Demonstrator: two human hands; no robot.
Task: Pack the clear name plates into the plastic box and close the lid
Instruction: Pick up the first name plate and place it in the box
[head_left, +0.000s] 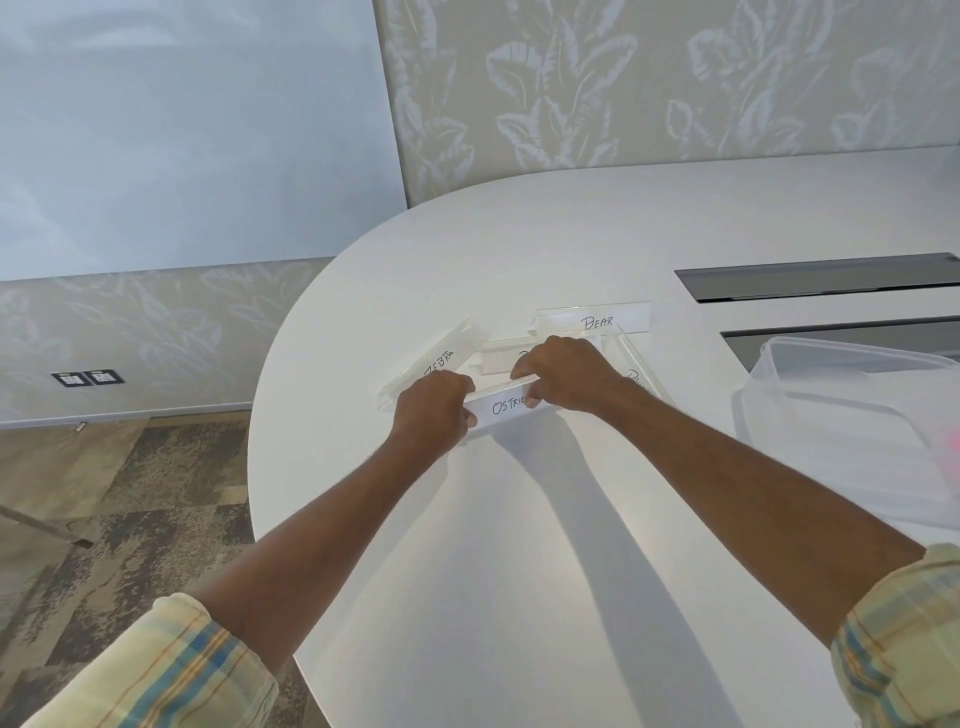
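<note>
Several clear name plates with white paper labels lie grouped on the white table. The nearest plate, lettered "OSTRIC…", is gripped at its left end by my left hand and at its right end by my right hand. A "ZEBRA" plate lies at an angle just behind my left hand. Farther back stands a "DEAR" plate. Another plate sits between them, partly hidden by my right hand, and one more shows beside my right wrist. The clear plastic box sits at the right, its lid not discernible.
Two dark recessed panels are set into the table behind the box. The table's rounded edge curves past on the left, with patterned carpet below. A patterned wall and a white panel rise behind.
</note>
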